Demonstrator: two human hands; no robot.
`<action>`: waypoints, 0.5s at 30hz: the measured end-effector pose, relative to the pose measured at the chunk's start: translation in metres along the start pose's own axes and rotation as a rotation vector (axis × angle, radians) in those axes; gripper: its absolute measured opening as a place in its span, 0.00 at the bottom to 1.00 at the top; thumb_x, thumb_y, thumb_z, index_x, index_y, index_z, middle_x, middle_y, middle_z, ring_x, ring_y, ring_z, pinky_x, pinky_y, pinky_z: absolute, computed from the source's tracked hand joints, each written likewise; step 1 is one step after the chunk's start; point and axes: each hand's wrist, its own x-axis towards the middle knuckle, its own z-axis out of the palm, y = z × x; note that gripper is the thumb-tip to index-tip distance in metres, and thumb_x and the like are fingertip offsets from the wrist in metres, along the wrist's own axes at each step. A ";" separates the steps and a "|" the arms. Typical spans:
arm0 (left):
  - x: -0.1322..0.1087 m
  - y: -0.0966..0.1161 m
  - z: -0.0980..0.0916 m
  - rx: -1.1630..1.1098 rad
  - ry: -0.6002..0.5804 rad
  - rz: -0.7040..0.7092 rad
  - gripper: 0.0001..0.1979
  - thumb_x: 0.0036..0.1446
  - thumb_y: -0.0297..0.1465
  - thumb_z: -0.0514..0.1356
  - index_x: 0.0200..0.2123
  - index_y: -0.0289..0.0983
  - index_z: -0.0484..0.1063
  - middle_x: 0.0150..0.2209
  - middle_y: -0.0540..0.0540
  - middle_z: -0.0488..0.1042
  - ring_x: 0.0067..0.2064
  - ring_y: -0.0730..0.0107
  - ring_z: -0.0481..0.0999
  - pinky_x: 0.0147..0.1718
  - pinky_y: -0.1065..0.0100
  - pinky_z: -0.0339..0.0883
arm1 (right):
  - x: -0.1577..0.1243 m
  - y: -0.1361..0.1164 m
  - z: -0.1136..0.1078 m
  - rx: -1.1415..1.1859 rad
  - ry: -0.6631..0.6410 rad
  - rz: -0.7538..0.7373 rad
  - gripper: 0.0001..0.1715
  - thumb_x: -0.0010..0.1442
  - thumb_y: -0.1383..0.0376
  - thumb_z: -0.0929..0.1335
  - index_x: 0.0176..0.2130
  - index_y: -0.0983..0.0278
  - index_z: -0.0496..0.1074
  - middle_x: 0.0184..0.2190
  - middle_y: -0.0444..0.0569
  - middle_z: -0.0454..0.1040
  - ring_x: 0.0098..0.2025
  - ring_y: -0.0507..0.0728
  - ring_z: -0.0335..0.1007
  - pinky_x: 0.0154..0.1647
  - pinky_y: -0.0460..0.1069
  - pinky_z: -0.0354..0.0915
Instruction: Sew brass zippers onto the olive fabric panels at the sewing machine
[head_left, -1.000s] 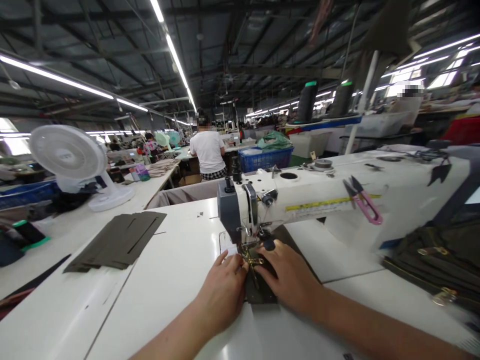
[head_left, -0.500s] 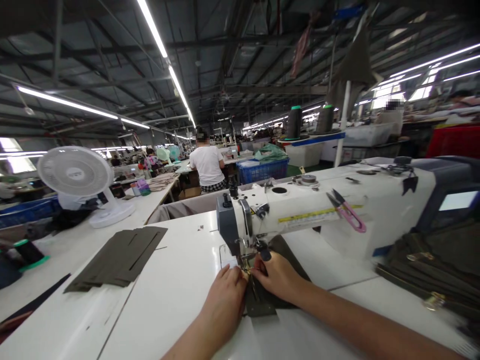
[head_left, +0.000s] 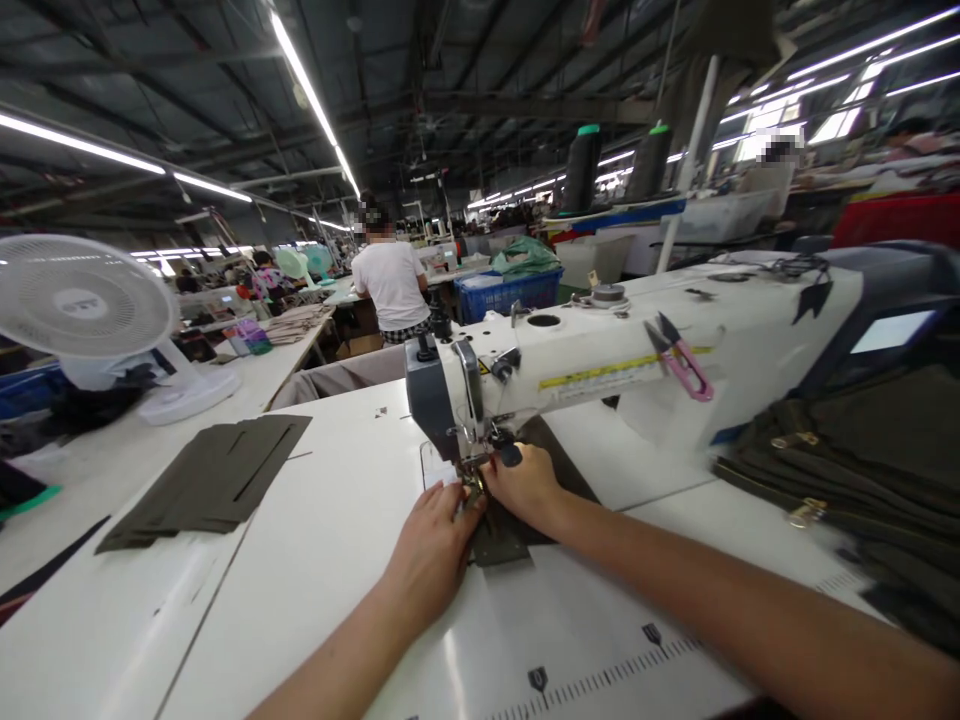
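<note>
A dark olive fabric piece lies flat under the needle area of a white sewing machine. My left hand is at its left edge, fingers bent together and gripping the cloth close to the presser foot. From the right, my right hand reaches in beside the foot, its fingers pinched on the same piece; the fingertips are partly hidden by the machine's dark knob. Something gold-coloured glints between the two hands, too small to make out.
Cut olive pieces are stacked at left. A white fan stands beyond them. Pink-handled thread snips rest on the machine arm. Olive items with gold zips are piled at right. A person in a white shirt works ahead.
The view has tilted down and shifted slightly right, so more of the table's front ruler shows. Both hands stay at the needle on the fabric.
</note>
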 end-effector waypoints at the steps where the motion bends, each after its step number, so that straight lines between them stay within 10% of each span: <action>1: -0.001 0.000 0.000 -0.009 0.014 -0.007 0.17 0.54 0.21 0.50 0.46 0.36 0.67 0.44 0.39 0.69 0.48 0.57 0.68 0.46 0.52 0.66 | -0.008 0.001 -0.004 0.007 0.006 -0.041 0.15 0.60 0.65 0.60 0.35 0.68 0.73 0.33 0.56 0.75 0.37 0.59 0.72 0.38 0.51 0.65; 7: -0.008 0.004 0.006 -0.054 0.060 -0.052 0.13 0.54 0.20 0.51 0.42 0.30 0.69 0.42 0.38 0.72 0.45 0.60 0.71 0.45 0.56 0.69 | -0.071 0.014 -0.013 0.208 0.106 -0.645 0.24 0.56 0.62 0.65 0.50 0.74 0.66 0.50 0.61 0.68 0.54 0.62 0.61 0.54 0.57 0.59; 15: -0.014 0.000 0.016 -0.067 0.085 -0.026 0.16 0.56 0.20 0.48 0.45 0.32 0.68 0.46 0.38 0.70 0.48 0.61 0.71 0.47 0.58 0.69 | -0.066 0.015 -0.003 0.208 0.139 -0.697 0.19 0.55 0.75 0.59 0.44 0.78 0.70 0.46 0.61 0.71 0.51 0.59 0.65 0.54 0.52 0.62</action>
